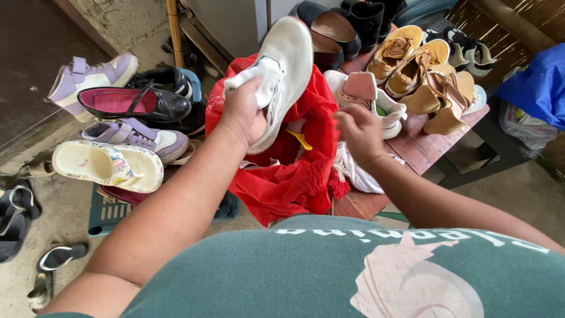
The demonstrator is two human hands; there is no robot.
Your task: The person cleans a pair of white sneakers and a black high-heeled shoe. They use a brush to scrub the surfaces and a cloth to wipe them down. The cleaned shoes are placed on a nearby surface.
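Item: white sneaker [282,70], held sole-up above a red cloth bag [294,171], at centre frame toward twelve o'clock. The left hand [244,115] has its fingers clenched around the shoe's upper near the collar; the right hand [359,132], at three o'clock of the bag, hangs with fingers loosely curled and holds nothing. Handling note, as a judgement: a grip nearer the shoe's middle would steady it better, since the long sole tips away from the palm, and the free hand could support the toe or hold the bag mouth wide. Materials: the sneaker has a pale rubber sole with fine stippled tread and a mesh-like fabric upper, scuffed grey; the bag is thin, crumpled, matt fabric. Surroundings: at nine o'clock, a glossy black shoe [132,103] with pink lining and a cream patterned slip-on [109,165]; at two o'clock, tan sandals [438,97] on a reddish wooden bench [421,147].
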